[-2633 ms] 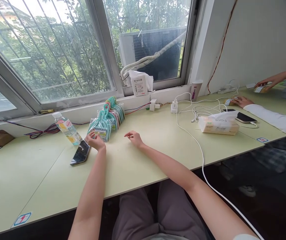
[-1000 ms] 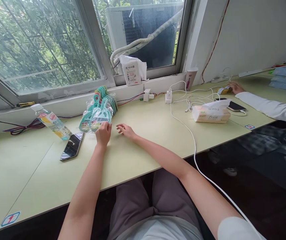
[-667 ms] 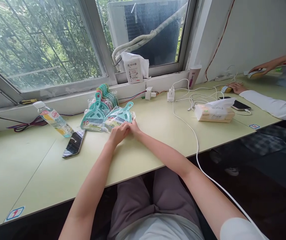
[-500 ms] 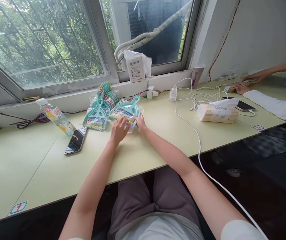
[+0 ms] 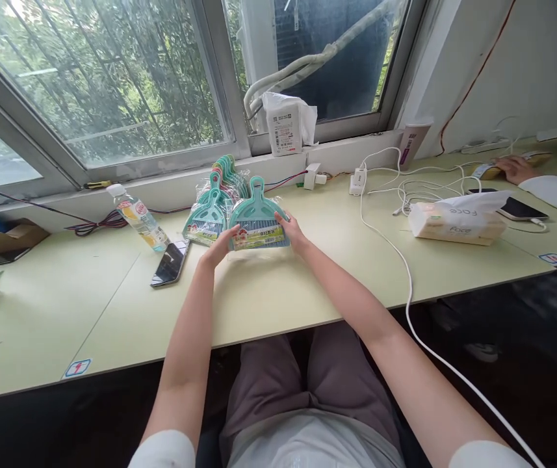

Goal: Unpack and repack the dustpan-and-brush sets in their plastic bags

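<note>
Well to the left of the grip lies a phone (image 5: pixel 171 263), with a tilted drink bottle (image 5: pixel 142 218) just beyond it. Nearer, just left of the grip and a little farther from the person, a row of wrapped teal sets (image 5: pixel 207 214) runs back toward the window sill.

The left hand (image 5: pixel 220 246) pinches the left edge of the held dustpan set (image 5: pixel 257 211), thumb on the front, most of its fingers hidden behind. The set sits between both hands, handle away from the person, its printed label (image 5: pixel 259 236) facing up toward them. The right hand (image 5: pixel 292 231) pinches the opposite edge; whether the lower rim touches the table (image 5: pixel 268 296) is hard to tell.

For a good hold, the person would do best to press on the firm plastic rim rather than the clear film (likely slippery), with equal force on both sides, thumbs off the print and the pan away from the neighbouring sets.

Right of the grip runs a white cable (image 5: pixel 395 247), then, well apart, a tissue pack (image 5: pixel 453 224).
</note>
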`<action>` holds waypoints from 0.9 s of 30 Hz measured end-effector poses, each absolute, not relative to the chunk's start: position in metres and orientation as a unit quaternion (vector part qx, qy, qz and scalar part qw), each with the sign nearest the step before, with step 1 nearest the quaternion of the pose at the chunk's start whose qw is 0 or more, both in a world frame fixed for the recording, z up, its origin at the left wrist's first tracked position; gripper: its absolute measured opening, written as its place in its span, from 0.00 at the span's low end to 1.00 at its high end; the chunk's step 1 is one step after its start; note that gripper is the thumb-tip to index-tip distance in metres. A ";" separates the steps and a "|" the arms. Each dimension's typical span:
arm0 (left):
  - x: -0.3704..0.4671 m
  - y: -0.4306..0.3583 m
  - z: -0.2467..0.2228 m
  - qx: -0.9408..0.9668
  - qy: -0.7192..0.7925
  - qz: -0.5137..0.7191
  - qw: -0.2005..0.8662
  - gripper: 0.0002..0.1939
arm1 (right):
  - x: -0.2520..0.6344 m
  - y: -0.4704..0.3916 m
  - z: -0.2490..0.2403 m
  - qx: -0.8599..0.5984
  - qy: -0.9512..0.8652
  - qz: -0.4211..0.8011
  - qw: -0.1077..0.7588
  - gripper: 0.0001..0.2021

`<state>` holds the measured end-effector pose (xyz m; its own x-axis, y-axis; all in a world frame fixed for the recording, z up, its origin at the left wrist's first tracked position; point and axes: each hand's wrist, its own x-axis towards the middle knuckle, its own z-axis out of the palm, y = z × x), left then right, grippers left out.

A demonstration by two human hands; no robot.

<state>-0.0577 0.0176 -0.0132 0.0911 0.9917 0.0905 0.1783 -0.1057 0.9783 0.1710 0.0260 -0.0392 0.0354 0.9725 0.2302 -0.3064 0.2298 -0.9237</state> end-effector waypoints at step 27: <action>-0.044 0.013 -0.017 0.499 0.357 0.513 0.601 0.19 | 0.135 0.003 -0.039 -0.381 -0.300 0.578 0.656 0.09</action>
<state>-0.0440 0.0128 -0.0170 0.2188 0.9722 0.0835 -0.2607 -0.0242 0.9651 0.1351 0.0035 -0.0389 0.1523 0.9872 -0.0464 -0.5293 0.0418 -0.8474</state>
